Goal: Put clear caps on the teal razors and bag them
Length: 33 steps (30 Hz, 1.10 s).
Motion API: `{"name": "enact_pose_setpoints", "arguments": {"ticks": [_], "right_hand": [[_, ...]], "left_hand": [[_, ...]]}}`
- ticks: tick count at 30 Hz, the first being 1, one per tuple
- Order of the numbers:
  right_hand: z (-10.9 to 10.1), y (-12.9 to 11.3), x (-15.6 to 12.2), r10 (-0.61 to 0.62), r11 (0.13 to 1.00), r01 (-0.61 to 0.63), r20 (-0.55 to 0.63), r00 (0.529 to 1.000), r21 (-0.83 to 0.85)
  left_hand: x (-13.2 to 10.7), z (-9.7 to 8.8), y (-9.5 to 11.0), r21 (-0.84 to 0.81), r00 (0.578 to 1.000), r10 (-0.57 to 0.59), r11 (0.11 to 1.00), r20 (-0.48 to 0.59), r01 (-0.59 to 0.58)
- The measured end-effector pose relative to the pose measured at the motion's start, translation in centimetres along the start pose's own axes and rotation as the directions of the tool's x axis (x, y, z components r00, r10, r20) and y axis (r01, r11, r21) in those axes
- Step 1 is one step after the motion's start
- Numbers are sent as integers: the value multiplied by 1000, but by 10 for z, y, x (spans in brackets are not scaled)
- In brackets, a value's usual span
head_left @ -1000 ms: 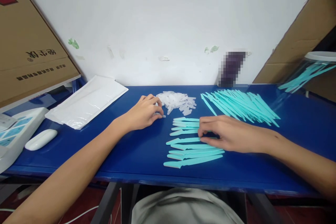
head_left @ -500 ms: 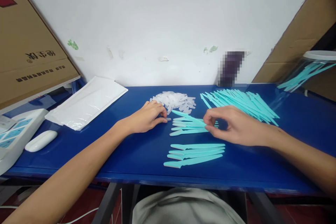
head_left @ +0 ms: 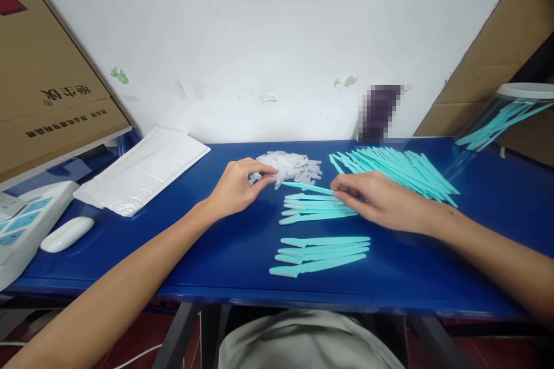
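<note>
My right hand (head_left: 367, 199) pinches the handle end of a turquoise eyebrow razor (head_left: 312, 188), whose blade end points left. My left hand (head_left: 240, 184) has thumb and fingertips together around what looks like a small clear plastic cap, mostly covered by the fingers, close to the razor's tip. Behind them lies a heap of translucent caps (head_left: 296, 166). Under the held razor, several eyebrow razors (head_left: 303, 213) lie in a row on the blue table (head_left: 208, 265). Nearer to me is a second row of razors (head_left: 322, 253).
A large pile of razors (head_left: 402, 170) lies to the right, with a clear lidded jar (head_left: 497, 121) of razors beyond. At left are a white plastic packet (head_left: 147, 167), a white oval case (head_left: 68, 234) and a white device with blue panels (head_left: 38, 213). Cardboard (head_left: 56, 81) leans behind.
My left hand has moved up slightly, with its fingertips now near the razor's tip. My right hand's fingers have straightened along the razor, which lies at a flatter angle.
</note>
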State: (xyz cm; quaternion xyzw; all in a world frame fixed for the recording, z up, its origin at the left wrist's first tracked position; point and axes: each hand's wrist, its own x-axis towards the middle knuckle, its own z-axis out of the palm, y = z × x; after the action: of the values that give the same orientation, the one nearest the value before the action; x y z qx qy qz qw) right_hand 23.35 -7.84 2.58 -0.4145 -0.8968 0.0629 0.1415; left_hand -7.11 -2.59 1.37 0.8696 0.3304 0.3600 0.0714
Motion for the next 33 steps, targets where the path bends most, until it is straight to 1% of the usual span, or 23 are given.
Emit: {"name": "enact_pose_setpoints", "arguments": {"ticks": [4, 7, 12, 16, 18, 20, 22, 24, 26, 28, 30, 33], "right_hand": [[0, -1, 0, -1, 1000, 0, -22, 1000, -30], [0, 0, 0, 8, 999, -9, -29, 1000, -47], [2, -1, 2, -6, 999, 3, -64, 998, -38], [7, -7, 2, -22, 999, 19, -70, 997, -43], [8, -8, 3, -17, 998, 13, -71, 997, -67], [8, -7, 3, -13, 996, 5, -86, 996, -93], [8, -4, 3, -31, 994, 20, -102, 994, -108], [8, 0, 3, -53, 992, 43, -89, 995, -118], [8, 2, 2, -61, 989, 52, -61, 996, -139], [9, 4, 1, -52, 984, 47, -27, 998, -172], [10, 5, 0, -36, 979, 36, 2, 999, -203], [10, 7, 0, -14, 974, 13, -3, 1000, -226]], "left_hand": [[0, 2, -1, -55, 998, 22, 998, 50, -20], [-1, 3, -3, -67, 997, 40, 997, 71, -35], [-1, 6, -1, -71, 994, 87, 994, 69, -82], [-1, 15, 4, -118, 990, 135, 985, 49, -128], [0, 18, 6, -117, 986, 156, 982, 64, -148], [1, 16, 5, -49, 980, 170, 985, 104, -166], [2, 9, 1, 118, 968, 179, 973, 175, -201], [4, -2, -6, 324, 949, 171, 911, 266, -255], [5, -15, -15, 465, 930, 132, 836, 345, -291], [5, -28, -25, 523, 918, 71, 803, 391, -285], [5, -39, -33, 548, 905, 3, 795, 425, -260], [3, -49, -37, 528, 884, -75, 824, 461, -206]]}}
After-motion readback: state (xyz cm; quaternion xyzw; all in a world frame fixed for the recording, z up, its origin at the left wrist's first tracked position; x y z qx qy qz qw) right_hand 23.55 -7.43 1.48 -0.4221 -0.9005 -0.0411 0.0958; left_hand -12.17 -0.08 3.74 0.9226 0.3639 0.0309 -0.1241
